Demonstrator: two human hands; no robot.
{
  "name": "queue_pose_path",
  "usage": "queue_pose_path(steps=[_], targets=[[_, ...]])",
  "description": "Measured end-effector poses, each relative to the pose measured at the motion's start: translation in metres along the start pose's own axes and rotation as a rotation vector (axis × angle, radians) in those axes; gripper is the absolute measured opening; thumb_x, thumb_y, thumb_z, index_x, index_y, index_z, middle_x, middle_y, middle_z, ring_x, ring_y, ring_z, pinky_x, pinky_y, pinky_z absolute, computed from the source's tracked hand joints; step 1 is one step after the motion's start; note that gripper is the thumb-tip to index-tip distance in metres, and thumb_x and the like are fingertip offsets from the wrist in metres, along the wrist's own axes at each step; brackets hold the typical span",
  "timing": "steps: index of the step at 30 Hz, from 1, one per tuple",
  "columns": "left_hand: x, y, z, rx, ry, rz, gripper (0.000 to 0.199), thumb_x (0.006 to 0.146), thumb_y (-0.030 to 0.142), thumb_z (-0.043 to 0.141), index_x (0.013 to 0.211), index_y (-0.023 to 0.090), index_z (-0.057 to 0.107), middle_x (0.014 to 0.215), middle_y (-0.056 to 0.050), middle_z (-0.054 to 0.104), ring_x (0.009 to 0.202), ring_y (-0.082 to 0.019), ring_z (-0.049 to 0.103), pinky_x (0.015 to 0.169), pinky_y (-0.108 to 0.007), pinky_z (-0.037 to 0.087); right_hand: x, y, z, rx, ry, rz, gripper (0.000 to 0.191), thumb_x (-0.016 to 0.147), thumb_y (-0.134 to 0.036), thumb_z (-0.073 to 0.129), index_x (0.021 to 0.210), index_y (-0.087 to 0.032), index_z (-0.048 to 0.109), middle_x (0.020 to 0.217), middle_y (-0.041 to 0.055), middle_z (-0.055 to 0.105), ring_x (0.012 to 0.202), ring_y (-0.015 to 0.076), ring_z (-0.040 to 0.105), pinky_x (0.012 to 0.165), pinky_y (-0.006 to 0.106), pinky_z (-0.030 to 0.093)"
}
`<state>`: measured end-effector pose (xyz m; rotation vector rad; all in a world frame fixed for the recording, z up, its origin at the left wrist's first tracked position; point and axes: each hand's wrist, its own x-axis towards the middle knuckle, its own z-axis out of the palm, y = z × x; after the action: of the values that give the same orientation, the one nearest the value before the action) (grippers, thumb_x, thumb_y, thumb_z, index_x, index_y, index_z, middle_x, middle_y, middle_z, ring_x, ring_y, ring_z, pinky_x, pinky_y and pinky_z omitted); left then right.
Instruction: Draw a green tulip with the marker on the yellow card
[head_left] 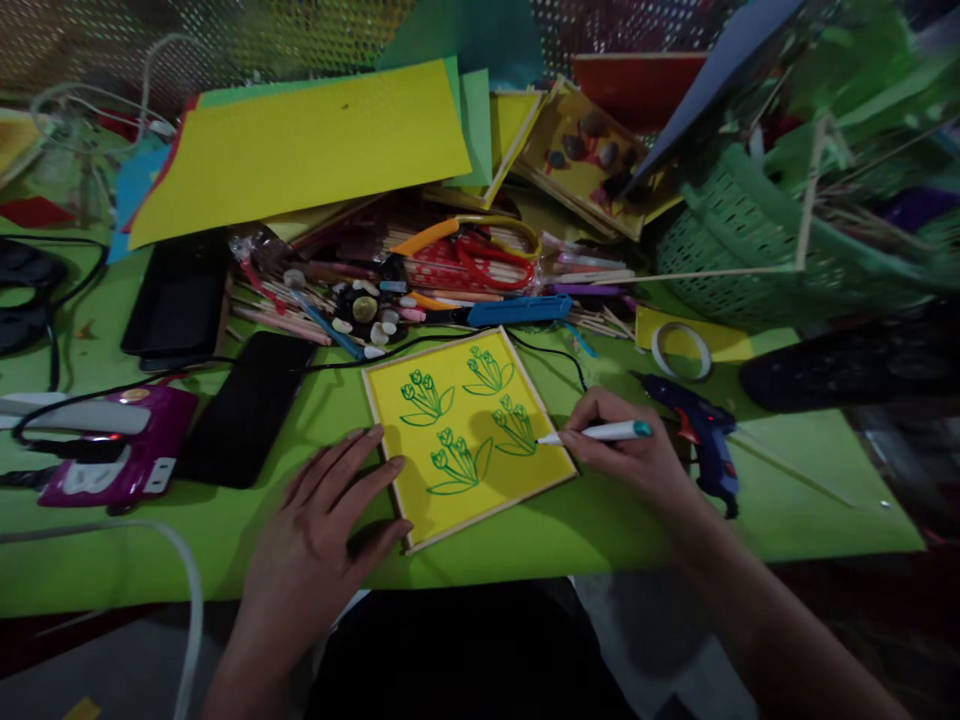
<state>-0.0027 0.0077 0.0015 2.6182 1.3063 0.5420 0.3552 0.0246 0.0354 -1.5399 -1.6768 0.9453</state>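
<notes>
A square yellow card [472,515] edged with thin wooden strips lies at a slant on the green tabletop near its front edge. Several bunches of tulips are drawn on it in green line. My left hand [322,510] rests with its fingers spread, the fingertips touching the card's left edge. Pinched in my right hand [630,440] is a white marker [607,431] with a green end. Its tip touches the card at the lower-right tulip drawing, beside a leaf.
A blue glue gun [705,430] lies right of my right hand, near a tape roll [681,351]. Behind the card are scissors [480,250], a blue cutter [517,311], sticks and pebbles. Phones [251,410] and a purple power strip [124,445] lie left; a green basket [720,220] stands right.
</notes>
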Motion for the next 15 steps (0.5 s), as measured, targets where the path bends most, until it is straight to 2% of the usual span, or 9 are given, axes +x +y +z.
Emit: queue_pose_path(steps=[5,15], targets=[[-0.0002,-0.0008,0.002,0.005,0.011,0.016,0.046,0.1,0.041,0.065,0.143,0.026,0.056,0.159,-0.013,0.055,0.144,-0.032,0.056,0.114,-0.052,0.049,-0.0007,0.0027,0.0008,-0.001,0.005,-0.001,0.018,0.088,-0.031,0.073,0.076,-0.021,0.064,0.063,-0.0013,0.063,0.055,0.0132,0.052,0.051,0.026,0.038],[0.0006,-0.0002,-0.0003,0.005,-0.002,0.001,0.045,0.099,0.038,0.066,0.142,0.028,0.057,0.159,-0.01,0.056,0.143,-0.032,0.057,0.114,-0.052,0.051,-0.0016,0.0024,0.0008,0.034,0.003,-0.014,0.018,0.088,-0.03,0.073,0.075,-0.021,0.064,0.063,-0.0016,0.061,0.054,0.0125,0.05,0.049,0.025,0.035]])
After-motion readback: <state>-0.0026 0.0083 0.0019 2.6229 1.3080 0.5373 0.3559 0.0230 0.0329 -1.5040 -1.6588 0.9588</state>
